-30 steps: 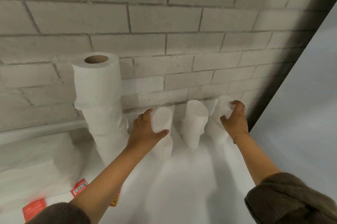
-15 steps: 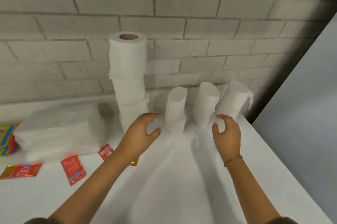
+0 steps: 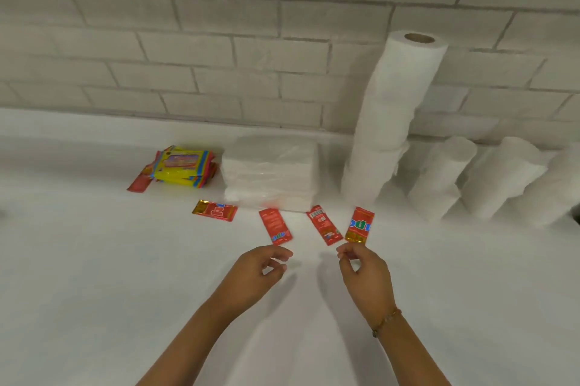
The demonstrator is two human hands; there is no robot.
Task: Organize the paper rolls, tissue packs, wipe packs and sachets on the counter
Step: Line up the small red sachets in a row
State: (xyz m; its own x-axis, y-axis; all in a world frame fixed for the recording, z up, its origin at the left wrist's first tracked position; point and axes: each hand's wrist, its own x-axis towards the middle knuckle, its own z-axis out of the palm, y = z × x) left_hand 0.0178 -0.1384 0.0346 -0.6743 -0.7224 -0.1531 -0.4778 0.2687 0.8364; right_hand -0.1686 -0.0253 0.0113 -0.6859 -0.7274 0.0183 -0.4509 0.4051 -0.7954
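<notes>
Several red sachets lie flat on the white counter (image 3: 119, 285): one (image 3: 215, 210) at the left, then one (image 3: 275, 226), one (image 3: 324, 225) and one (image 3: 360, 225) in a loose row. My left hand (image 3: 260, 269) hovers just below the second sachet, fingers loosely curled and holding nothing. My right hand (image 3: 364, 269) is just below the rightmost sachet, thumb and forefinger close together near its lower edge. Behind them stand a stack of white tissue packs (image 3: 270, 175), yellow wipe packs (image 3: 182, 167) and a tall stack of paper rolls (image 3: 395, 121).
Three slimmer white rolls (image 3: 439, 178) (image 3: 499, 178) (image 3: 552, 194) stand in a row at the right against the grey brick wall (image 3: 219, 40). Another red sachet (image 3: 139, 183) pokes out beside the wipe packs. A dark gap shows at the far right edge.
Both hands have let go of the slim rolls and pulled back and left to the sachets. The view has swung left, bringing the wipe packs and sachets into sight.
</notes>
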